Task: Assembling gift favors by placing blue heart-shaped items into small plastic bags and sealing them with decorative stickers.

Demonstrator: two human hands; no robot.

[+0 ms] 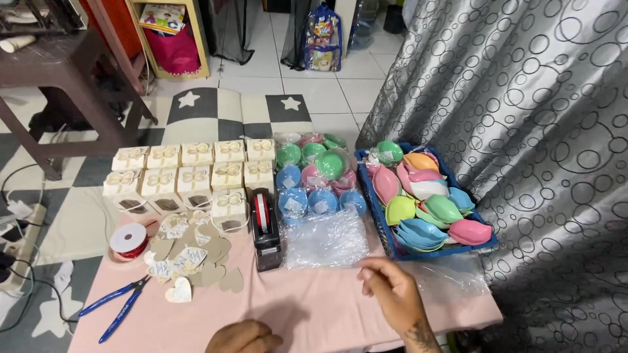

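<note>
My right hand (391,292) hovers over the pink table (314,307) near its front edge, fingers loosely curled, holding nothing. It is just below a clear plastic bag (325,238) of round coloured bowls (314,176). My left hand (243,338) rests at the bottom edge of the view, knuckles up, fingers closed; nothing shows in it. A black tape dispenser (265,229) stands between the hands and the small cream gift boxes (190,173) with bows.
A blue basket (386,225) of pastel leaf-shaped dishes (425,202) sits at the right, beside a grey patterned curtain (523,131). Paper heart tags (190,258), a red ribbon spool (128,240) and blue-handled pliers (114,304) lie at the left. A brown table (52,72) stands behind.
</note>
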